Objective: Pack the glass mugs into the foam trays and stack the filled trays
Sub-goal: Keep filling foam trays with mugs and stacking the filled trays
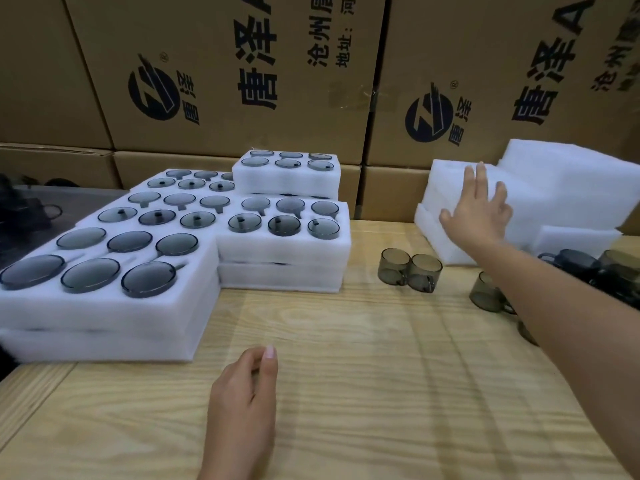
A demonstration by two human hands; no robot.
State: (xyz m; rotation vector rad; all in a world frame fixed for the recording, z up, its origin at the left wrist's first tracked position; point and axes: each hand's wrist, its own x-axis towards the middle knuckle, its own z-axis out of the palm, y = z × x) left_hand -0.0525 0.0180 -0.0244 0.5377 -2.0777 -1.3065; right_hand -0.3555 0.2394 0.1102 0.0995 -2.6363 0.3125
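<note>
Right hand rests spread on empty trays at two o'clock; left hand hangs loosely curled, empty; filled trays stacked at ten; mugs at three await packing.

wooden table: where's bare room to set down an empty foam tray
Widest bare patch: front centre of the table, between the left hand, the filled tray stacks and the two smoky mugs. Crowded at right, among the loose mugs.
</note>
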